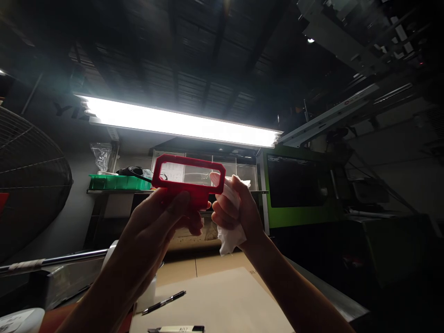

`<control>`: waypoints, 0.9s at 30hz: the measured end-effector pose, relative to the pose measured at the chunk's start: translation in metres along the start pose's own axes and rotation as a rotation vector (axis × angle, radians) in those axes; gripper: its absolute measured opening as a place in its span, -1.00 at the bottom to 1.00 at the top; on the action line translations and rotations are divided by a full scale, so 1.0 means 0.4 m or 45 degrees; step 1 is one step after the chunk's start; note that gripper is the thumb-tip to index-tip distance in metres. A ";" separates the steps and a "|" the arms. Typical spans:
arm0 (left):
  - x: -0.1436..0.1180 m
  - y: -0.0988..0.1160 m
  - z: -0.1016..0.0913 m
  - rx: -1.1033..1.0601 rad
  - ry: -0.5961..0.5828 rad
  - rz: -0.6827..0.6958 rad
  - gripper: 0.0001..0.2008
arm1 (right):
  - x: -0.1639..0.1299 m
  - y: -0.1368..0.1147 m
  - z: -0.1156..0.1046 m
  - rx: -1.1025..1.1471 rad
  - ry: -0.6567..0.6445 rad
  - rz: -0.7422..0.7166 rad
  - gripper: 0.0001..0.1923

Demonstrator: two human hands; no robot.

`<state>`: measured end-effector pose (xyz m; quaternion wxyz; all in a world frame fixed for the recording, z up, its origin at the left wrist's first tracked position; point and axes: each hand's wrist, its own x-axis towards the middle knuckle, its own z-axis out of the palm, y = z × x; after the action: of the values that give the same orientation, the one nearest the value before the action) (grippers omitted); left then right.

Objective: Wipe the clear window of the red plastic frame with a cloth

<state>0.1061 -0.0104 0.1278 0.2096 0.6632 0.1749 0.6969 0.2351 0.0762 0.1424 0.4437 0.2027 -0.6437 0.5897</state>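
Glare from the long white fluorescent tube light [183, 122] could mislead the eye here: the red plastic frame with an elongated opening and a solid lower plate [189, 161] is held up above the tan cardboard-covered tabletop [222, 300], just below the lamp in view, so its near side sits in shadow and a small mark there might be missed. The left hand [156, 219] pinches the frame by its lower plate, thumb on the near side and fingers behind, which leaves the upper bar and the right end without support; a hard push at that end could twist the piece in the grip, or make it slip if the plastic is slick. The right hand [239, 203] is curled around a crumpled white cloth or tissue [231, 238] beside the frame's right end, one fingertip showing through the opening; whether it actually touches the frame cannot be told from this angle. A loose end of the cloth hangs below the fist and could snag on a corner, and bare fingertips could leave smudges. Should the frame drop, it might strike the slim black pen [164, 303] or the flat cream-coloured tool with a black end [176, 329], both lying on the cardboard below, and get scratched.
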 end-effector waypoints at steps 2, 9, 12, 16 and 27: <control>0.000 -0.003 -0.002 -0.005 0.000 0.001 -0.90 | -0.001 0.000 0.006 0.013 -0.048 -0.011 -0.68; -0.001 -0.012 -0.006 -0.029 -0.014 0.013 -0.90 | -0.001 0.005 0.006 0.025 -0.064 -0.057 -0.68; -0.002 -0.010 -0.007 -0.049 0.001 0.015 -0.88 | -0.009 0.005 -0.002 -0.126 0.139 -0.181 -0.66; -0.004 -0.005 -0.004 -0.043 0.030 -0.003 -0.89 | -0.042 -0.006 -0.003 -0.815 0.447 -0.557 -0.64; -0.009 0.002 0.003 0.057 0.032 0.010 -0.86 | -0.061 -0.062 0.021 -2.594 0.137 -1.462 -0.83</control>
<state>0.1075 -0.0129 0.1251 0.1897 0.6598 0.1906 0.7017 0.2646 0.0562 0.1376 0.6289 -0.0110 -0.6130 -0.4780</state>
